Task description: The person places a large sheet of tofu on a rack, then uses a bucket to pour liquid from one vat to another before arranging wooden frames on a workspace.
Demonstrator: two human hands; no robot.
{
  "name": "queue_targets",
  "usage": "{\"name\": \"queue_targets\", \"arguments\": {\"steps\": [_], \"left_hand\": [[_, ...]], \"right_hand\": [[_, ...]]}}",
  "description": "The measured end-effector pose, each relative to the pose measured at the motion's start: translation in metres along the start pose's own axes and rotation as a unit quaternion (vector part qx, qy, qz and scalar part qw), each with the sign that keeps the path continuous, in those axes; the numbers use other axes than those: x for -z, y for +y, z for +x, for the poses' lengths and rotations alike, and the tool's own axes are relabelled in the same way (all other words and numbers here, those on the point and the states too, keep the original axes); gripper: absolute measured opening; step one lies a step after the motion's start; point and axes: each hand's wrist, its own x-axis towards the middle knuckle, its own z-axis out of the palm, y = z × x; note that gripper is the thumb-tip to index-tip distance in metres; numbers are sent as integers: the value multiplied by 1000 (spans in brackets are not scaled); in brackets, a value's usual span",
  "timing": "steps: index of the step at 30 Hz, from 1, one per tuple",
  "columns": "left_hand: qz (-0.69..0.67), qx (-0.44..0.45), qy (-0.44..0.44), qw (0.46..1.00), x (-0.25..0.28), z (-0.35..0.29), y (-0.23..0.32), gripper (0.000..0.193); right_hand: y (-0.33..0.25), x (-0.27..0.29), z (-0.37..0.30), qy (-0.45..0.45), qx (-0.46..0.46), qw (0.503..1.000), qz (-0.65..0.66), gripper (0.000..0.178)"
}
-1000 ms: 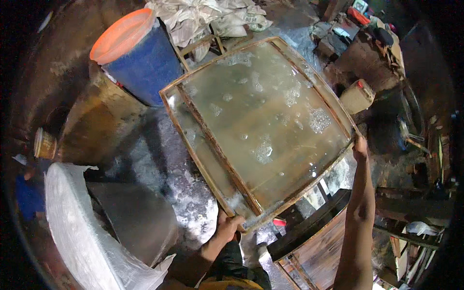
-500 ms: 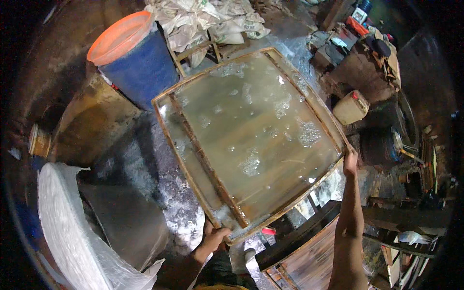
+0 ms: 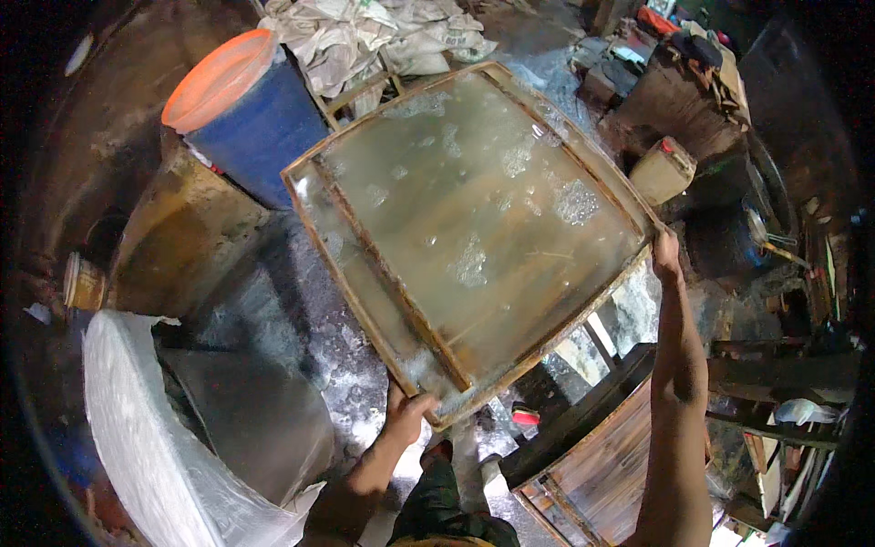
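Note:
A large, shallow wooden tray frame [image 3: 558, 341] fills the middle of the view, turned at a slant. Inside it lies cloudy greenish-brown liquid [image 3: 428, 196] with patches of white foam [image 3: 575, 202]. One thin wooden slat [image 3: 390, 279] runs inside the left side and another slat [image 3: 591, 170] inside the right. My left hand [image 3: 404, 417] grips the near-left corner, its thumb over the rim and its other fingers hidden beneath. On the right corner, my right hand [image 3: 667, 254] is closed round the rim, my arm stretched out.
A blue barrel [image 3: 251, 128] with an orange rim stands at the far left, near piled pale sacks [image 3: 365, 36]. White sheeting [image 3: 137, 410] curves at the near left. Right are a yellowish jerrycan [image 3: 663, 171] and a dark bucket [image 3: 725, 244]; a wooden panel [image 3: 592, 465] lies below.
The tray frame and both my hands have shifted upward in the picture, away from my body. My grip stays at the same corners. More of my legs and the floor shows below.

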Motion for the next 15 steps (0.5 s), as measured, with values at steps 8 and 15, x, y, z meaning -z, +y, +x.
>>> {"name": "queue_targets", "arguments": {"steps": [8, 15], "left_hand": [[53, 68, -27, 996, 62, -23, 32, 71], [-41, 91, 123, 987, 206, -56, -32, 70]], "right_hand": [[-14, 13, -136, 73, 56, 996, 10, 26], [-61, 15, -331, 10, -100, 994, 44, 40]]}}
